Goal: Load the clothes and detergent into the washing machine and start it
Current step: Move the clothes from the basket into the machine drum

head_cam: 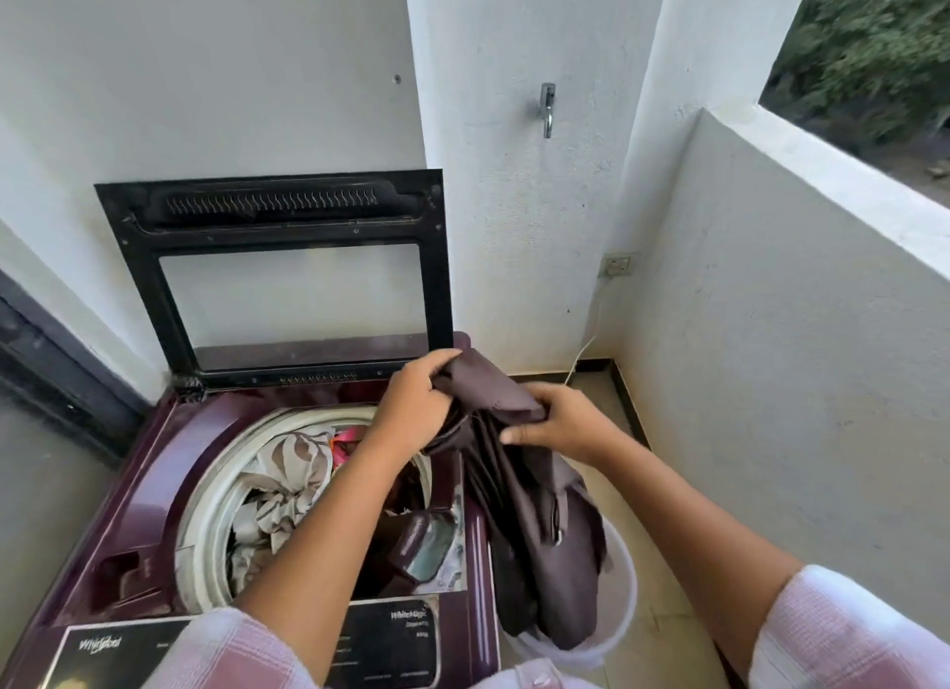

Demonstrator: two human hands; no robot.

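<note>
One washer (154,482), lid raised against the wall, has a drum (201,524) already holding a leaf-patterned cloth (288,482) and a pink item (345,439); beside it on the floor, a white bucket (624,606) holds the tail of a dark garment (534,513). Loading is the step in hand: left hand (411,405) and right hand (560,426) both grip the garment's bunched top above the washer's right edge. The next move likely calls for lifting the tail clear of the bucket and carrying it left over the drum.
</note>
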